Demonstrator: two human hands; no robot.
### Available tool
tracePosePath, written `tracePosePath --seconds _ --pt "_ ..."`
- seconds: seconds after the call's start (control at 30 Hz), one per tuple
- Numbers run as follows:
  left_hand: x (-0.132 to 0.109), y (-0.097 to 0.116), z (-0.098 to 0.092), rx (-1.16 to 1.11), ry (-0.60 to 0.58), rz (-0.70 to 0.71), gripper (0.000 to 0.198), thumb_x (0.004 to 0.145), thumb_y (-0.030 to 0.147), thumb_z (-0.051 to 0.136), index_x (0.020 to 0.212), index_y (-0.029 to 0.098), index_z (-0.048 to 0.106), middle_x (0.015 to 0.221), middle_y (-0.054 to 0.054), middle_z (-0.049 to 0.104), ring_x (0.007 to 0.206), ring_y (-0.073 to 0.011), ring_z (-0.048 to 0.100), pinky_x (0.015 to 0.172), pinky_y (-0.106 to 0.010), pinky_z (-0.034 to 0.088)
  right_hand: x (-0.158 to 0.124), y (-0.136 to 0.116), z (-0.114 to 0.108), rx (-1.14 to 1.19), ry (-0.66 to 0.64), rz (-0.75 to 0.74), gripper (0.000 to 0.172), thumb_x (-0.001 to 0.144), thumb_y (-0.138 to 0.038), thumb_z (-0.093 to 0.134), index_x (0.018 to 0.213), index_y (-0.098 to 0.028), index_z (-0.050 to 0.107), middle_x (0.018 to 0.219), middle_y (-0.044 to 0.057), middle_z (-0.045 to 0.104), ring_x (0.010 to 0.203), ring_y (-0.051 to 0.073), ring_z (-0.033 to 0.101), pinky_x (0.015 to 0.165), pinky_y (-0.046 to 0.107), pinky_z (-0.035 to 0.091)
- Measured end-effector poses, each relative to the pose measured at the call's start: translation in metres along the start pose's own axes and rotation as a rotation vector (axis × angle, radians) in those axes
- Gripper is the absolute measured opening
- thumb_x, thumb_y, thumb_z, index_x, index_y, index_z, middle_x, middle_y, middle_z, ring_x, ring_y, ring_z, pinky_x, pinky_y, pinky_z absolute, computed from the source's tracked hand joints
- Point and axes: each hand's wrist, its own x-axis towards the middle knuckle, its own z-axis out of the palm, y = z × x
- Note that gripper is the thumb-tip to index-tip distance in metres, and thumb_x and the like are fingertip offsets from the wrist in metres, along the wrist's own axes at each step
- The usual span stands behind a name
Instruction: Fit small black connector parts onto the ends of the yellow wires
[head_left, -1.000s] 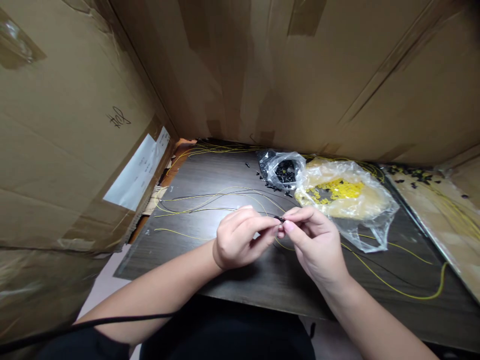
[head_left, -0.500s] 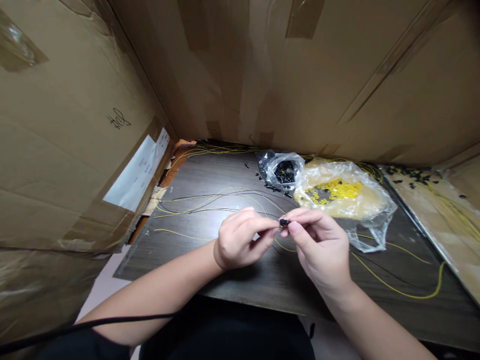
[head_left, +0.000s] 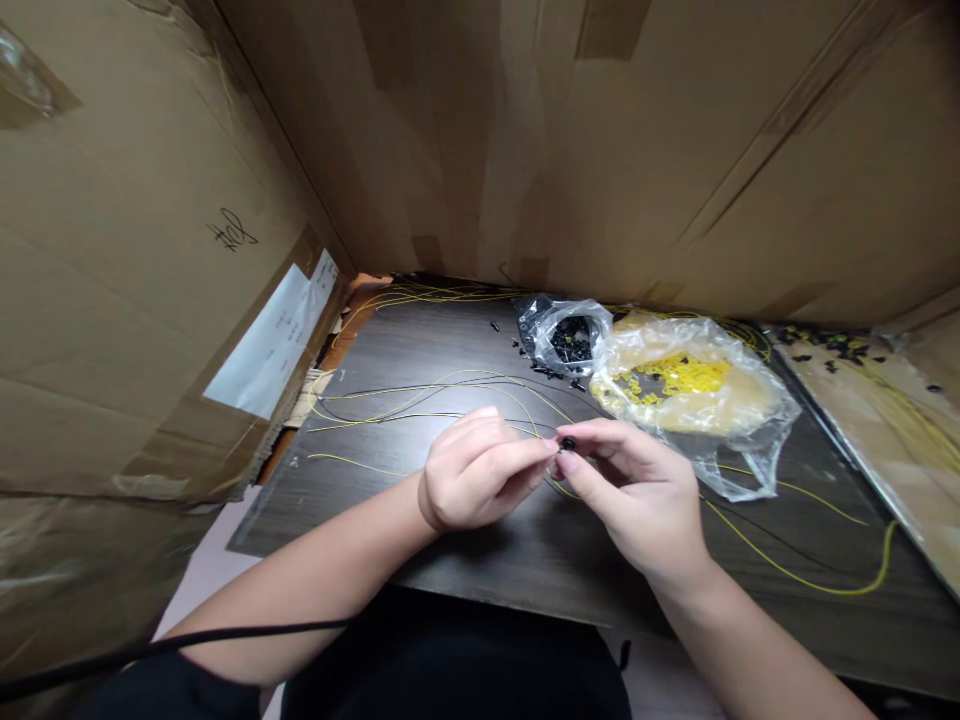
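A small black piece shows between the fingertips of my right hand, which is closed on it. My left hand is closed in a pinch, its fingertips meeting those of the right; what it grips is too small and hidden to make out. Thin yellow and black wires lie on the dark table behind and beside my hands. Beyond them stands an open clear bag of small black parts, and right of it a larger clear bag of small yellow parts.
Cardboard walls enclose the table at the back and left. At the right, a tan board carries black pieces and yellow wires. Loose black parts lie by the smaller bag. A black cord crosses near my left forearm.
The black piece has turned slightly between my fingertips. My left hand has shifted a little to the left, with its fingers more tightly bent. The view has shifted slightly.
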Motion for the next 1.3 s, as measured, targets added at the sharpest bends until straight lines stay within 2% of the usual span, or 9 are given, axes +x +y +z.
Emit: tracePosePath --seconds 0.1,0.27,0.47,0.67,0.8,0.9,0.97,1.1,1.3 --pt "0.0039 -0.0003 -0.0056 0.025 -0.03 0.036 0.014 0.09 0.011 0.062 0.105 0.012 0.061 0.074 -0.002 0.068 0.06 -0.0096 0.059 0.059 -0.024 0.049 -0.0009 -0.0005 -0.0018 -0.023 -0.013 -0.006 0.029 0.084 -0.01 0.074 0.106 -0.029 0.074 0.095 0.0 0.074 0.076 0.013 0.069 0.071 0.026 0.059" --pt "0.007 0.0011 -0.0096 0.047 -0.088 0.051 0.013 0.092 0.012 0.06 0.105 0.011 0.06 0.073 -0.002 0.067 0.059 -0.0101 0.059 0.058 -0.024 0.048 0.0022 -0.0047 -0.0032 -0.093 -0.038 -0.108 0.033 0.083 -0.007 0.073 0.109 -0.028 0.074 0.096 0.002 0.074 0.078 0.014 0.067 0.07 0.028 0.058" --pt "0.0072 0.0005 -0.0091 0.039 -0.077 0.034 0.015 0.093 0.015 0.059 0.109 0.015 0.059 0.073 0.0 0.068 0.059 -0.0095 0.06 0.057 -0.024 0.049 0.0024 -0.0068 -0.0011 -0.084 -0.079 -0.165 0.037 0.082 -0.003 0.072 0.111 -0.027 0.072 0.092 0.002 0.074 0.076 0.014 0.067 0.068 0.029 0.057" --pt "0.0069 0.0009 -0.0095 0.04 -0.083 0.03 0.014 0.094 0.015 0.06 0.108 0.015 0.059 0.074 -0.001 0.069 0.06 -0.0092 0.061 0.058 -0.024 0.05 -0.0023 -0.0044 -0.0005 -0.016 -0.094 -0.112 0.036 0.083 -0.004 0.072 0.11 -0.027 0.071 0.09 0.002 0.072 0.074 0.014 0.066 0.067 0.029 0.056" --pt "0.006 0.0009 -0.0096 0.027 -0.065 0.019 0.014 0.093 0.015 0.061 0.107 0.014 0.06 0.075 -0.001 0.07 0.062 -0.0095 0.062 0.06 -0.024 0.052 -0.0037 -0.0048 0.0002 0.042 -0.079 -0.026 0.039 0.084 -0.008 0.073 0.117 -0.029 0.069 0.091 0.001 0.072 0.073 0.013 0.067 0.064 0.026 0.057" --pt "0.005 0.0009 -0.0085 0.01 -0.052 0.002 0.014 0.093 0.015 0.061 0.107 0.016 0.061 0.076 -0.001 0.07 0.062 -0.0092 0.063 0.06 -0.023 0.052 -0.0027 -0.0054 0.0001 0.075 -0.05 0.019 0.034 0.084 -0.011 0.074 0.114 -0.027 0.071 0.086 0.001 0.072 0.07 0.013 0.069 0.061 0.026 0.058" --pt "0.0044 0.0008 -0.0073 -0.003 -0.037 -0.003 0.015 0.092 0.014 0.062 0.106 0.016 0.062 0.075 -0.001 0.07 0.062 -0.0096 0.062 0.06 -0.023 0.052 -0.0017 -0.0052 -0.0005 0.083 -0.041 0.027 0.028 0.084 -0.012 0.075 0.109 -0.025 0.073 0.082 0.001 0.072 0.066 0.013 0.069 0.059 0.026 0.059" --pt "0.0035 0.0006 -0.0049 -0.055 0.001 -0.02 0.017 0.089 0.011 0.065 0.105 0.013 0.063 0.076 -0.003 0.07 0.062 -0.0103 0.062 0.059 -0.024 0.052 -0.0012 -0.0032 -0.0019 0.112 -0.06 0.006 0.029 0.083 -0.011 0.075 0.108 -0.026 0.073 0.083 0.001 0.072 0.064 0.013 0.068 0.057 0.026 0.058" --pt "0.0034 0.0019 -0.0037 -0.101 -0.002 -0.069 0.017 0.088 0.01 0.066 0.105 0.014 0.063 0.078 -0.003 0.07 0.062 -0.0098 0.062 0.06 -0.024 0.052 -0.0025 -0.0027 -0.0008 0.14 -0.095 0.015 0.026 0.085 -0.01 0.073 0.106 -0.024 0.071 0.085 0.002 0.069 0.066 0.012 0.066 0.057 0.025 0.054"
